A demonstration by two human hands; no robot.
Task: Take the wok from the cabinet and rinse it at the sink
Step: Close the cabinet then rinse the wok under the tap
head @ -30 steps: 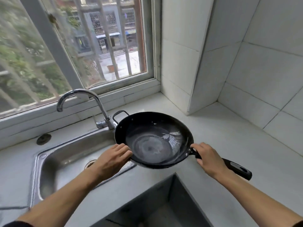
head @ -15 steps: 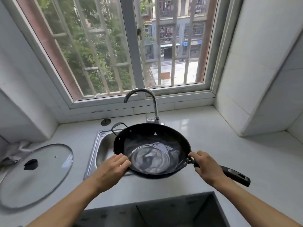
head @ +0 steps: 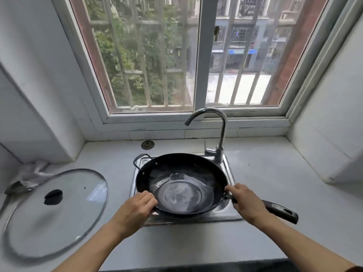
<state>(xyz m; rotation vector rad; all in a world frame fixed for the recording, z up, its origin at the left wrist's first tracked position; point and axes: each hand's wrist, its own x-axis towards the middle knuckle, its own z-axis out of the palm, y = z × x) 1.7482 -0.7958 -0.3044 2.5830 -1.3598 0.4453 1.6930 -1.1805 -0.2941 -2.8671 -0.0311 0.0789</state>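
A black wok (head: 182,185) with a long black handle and a small loop handle at its far left hangs over the steel sink (head: 230,173), covering most of the basin. My left hand (head: 135,212) grips the wok's near left rim. My right hand (head: 246,203) is closed around the base of the long handle, which sticks out to the right. The curved chrome tap (head: 221,132) stands behind the wok at the right, its spout pointing left; no water runs from it.
A large glass lid (head: 55,213) with a black knob lies on the white counter at the left, a crumpled grey cloth (head: 29,178) behind it. A round plugged hole (head: 147,144) sits behind the sink. Window ahead, tiled walls on both sides.
The view has swung left and centred on the sink. The wok, held in both hands, has moved left from the counter corner to over the basin.
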